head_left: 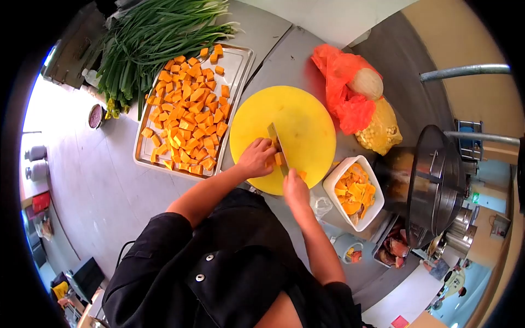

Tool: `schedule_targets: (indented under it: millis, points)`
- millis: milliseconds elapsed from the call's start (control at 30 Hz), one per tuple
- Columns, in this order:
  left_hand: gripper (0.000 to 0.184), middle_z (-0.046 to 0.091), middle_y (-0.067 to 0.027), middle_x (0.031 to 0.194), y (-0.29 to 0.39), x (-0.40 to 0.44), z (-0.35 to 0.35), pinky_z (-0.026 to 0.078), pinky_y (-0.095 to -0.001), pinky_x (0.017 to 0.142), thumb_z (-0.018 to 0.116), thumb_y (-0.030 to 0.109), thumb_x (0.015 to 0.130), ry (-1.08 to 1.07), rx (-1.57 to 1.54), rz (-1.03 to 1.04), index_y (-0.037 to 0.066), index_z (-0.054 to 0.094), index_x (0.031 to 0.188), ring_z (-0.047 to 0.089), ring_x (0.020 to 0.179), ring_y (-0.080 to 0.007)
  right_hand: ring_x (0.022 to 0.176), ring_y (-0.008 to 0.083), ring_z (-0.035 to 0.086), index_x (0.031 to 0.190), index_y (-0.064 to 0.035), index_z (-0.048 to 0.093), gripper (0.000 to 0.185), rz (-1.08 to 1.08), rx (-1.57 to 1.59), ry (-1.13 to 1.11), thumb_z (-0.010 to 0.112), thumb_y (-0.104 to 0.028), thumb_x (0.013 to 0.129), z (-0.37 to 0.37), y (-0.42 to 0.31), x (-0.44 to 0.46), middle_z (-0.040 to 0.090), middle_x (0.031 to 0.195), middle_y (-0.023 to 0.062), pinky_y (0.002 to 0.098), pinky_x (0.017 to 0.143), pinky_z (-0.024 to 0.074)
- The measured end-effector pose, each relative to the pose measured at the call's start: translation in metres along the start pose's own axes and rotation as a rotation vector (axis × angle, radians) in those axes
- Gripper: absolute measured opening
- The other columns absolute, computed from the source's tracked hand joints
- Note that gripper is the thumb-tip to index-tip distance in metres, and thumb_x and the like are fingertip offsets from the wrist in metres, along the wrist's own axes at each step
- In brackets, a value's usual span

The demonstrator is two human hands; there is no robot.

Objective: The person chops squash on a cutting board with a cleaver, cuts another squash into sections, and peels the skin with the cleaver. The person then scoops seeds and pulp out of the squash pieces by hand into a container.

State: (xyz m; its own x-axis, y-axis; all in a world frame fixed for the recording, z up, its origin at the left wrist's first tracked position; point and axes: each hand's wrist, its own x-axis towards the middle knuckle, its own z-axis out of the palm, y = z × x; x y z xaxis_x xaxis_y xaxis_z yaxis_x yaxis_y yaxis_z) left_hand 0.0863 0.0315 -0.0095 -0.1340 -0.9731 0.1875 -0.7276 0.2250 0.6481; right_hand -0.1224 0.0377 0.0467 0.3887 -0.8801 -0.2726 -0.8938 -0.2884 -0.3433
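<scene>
On the round yellow cutting board [306,109], my right hand [296,189] is closed round the handle of a knife [277,143], its blade pointing away from me. My left hand [257,158] rests on the board just left of the blade, fingers curled over an orange piece of pumpkin, mostly hidden beneath them. A small orange piece [280,159] touches the blade, and another bit lies beside my right hand. Left of the board, a metal tray [247,59] holds several orange cubes [188,117].
Green onions [147,44] lie across the tray's far left. Right of the board are a red plastic bag [342,82], a yellow bag [383,128] and a white container [332,183] of orange peelings [354,191]. A large dark pan [432,186] stands at the right.
</scene>
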Motion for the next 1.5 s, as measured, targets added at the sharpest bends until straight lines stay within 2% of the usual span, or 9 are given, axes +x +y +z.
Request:
schedule_targets:
  millis: [333,500,767,967,1133,1233,1367,1433,1500]
  points:
    - [0.054,0.053,-0.0194,0.129,-0.002,-0.006,0.0,0.043,-0.0487,0.107,0.076,0.026,0.07,0.046,-0.045,-0.034,0.009,0.06,0.119,0.05,0.122,-0.0414,0.076,0.0483,0.064,0.097,-0.0005,0.048,0.022,-0.051,0.255,0.237,0.06,-0.019,0.098,0.001,0.013,0.002,0.065,0.079,0.0259,0.0563,0.066,0.0495]
    - [0.052,0.055,-0.0187,0.127,-0.003,-0.012,-0.007,0.044,-0.047,0.107,0.073,0.024,0.072,0.104,-0.055,-0.106,0.009,0.06,0.12,0.051,0.123,-0.0394,0.08,0.047,0.066,0.102,-0.0001,0.051,0.018,-0.079,0.066,0.077,0.055,-0.018,0.099,-0.047,-0.025,-0.012,0.067,0.085,0.0273,0.056,0.069,0.0528]
    - [0.051,0.054,-0.0203,0.128,-0.006,-0.011,0.008,0.043,-0.0503,0.106,0.073,0.022,0.071,0.109,-0.067,-0.018,0.006,0.06,0.117,0.049,0.121,-0.0437,0.073,0.0481,0.065,0.1,-0.0003,0.049,0.022,-0.068,0.089,0.144,0.06,-0.02,0.098,0.03,-0.005,0.006,0.065,0.077,0.0273,0.0574,0.066,0.0498]
    - [0.046,0.056,-0.0182,0.125,-0.003,-0.005,-0.002,0.044,-0.0472,0.106,0.071,0.02,0.073,0.14,-0.022,-0.004,0.007,0.06,0.115,0.053,0.119,-0.0406,0.073,0.0465,0.064,0.092,-0.0018,0.049,0.028,0.035,0.504,0.181,0.067,-0.022,0.094,0.015,0.006,0.005,0.064,0.077,0.0241,0.0538,0.063,0.0475]
    - [0.042,0.058,-0.0184,0.123,0.017,0.009,-0.003,0.044,-0.0473,0.104,0.072,0.018,0.073,0.352,-0.167,-0.097,0.006,0.062,0.113,0.054,0.119,-0.038,0.081,0.0481,0.064,0.096,-0.0023,0.051,0.024,0.029,0.297,0.242,0.065,-0.022,0.095,-0.025,-0.017,0.005,0.065,0.081,0.0244,0.0571,0.07,0.0488]
    - [0.036,0.059,-0.0176,0.12,0.03,0.023,0.023,0.045,-0.0496,0.1,0.072,0.015,0.073,0.29,-0.18,-0.099,0.004,0.063,0.106,0.054,0.115,-0.0414,0.084,0.0485,0.064,0.098,-0.0027,0.052,0.024,0.098,0.353,0.234,0.066,-0.021,0.093,-0.016,-0.024,0.005,0.066,0.084,0.0247,0.0573,0.072,0.0494]
    - [0.026,0.061,-0.0154,0.115,0.017,0.02,0.029,0.046,-0.0507,0.095,0.071,0.01,0.077,0.348,0.081,-0.046,0.007,0.065,0.102,0.058,0.106,-0.0382,0.083,0.0457,0.066,0.102,-0.0031,0.056,0.022,0.15,0.273,0.266,0.068,-0.019,0.092,-0.018,-0.022,0.0,0.067,0.085,0.0219,0.0537,0.073,0.0515]
    - [0.025,0.061,-0.0146,0.113,0.026,0.021,0.007,0.046,-0.0513,0.093,0.071,0.008,0.077,0.419,0.018,0.032,0.008,0.065,0.102,0.058,0.103,-0.0381,0.083,0.0448,0.067,0.102,-0.0036,0.057,0.022,0.045,0.224,0.359,0.069,-0.018,0.09,-0.025,-0.018,-0.002,0.068,0.086,0.0212,0.0536,0.072,0.0524]
    - [0.027,0.061,-0.0145,0.113,0.039,0.021,-0.016,0.045,-0.0517,0.096,0.072,0.008,0.076,0.485,-0.061,-0.04,0.009,0.065,0.102,0.058,0.105,-0.038,0.082,0.0436,0.067,0.101,-0.004,0.057,0.022,0.003,0.163,0.367,0.069,-0.017,0.088,-0.03,-0.016,-0.016,0.068,0.088,0.0206,0.0531,0.071,0.0534]
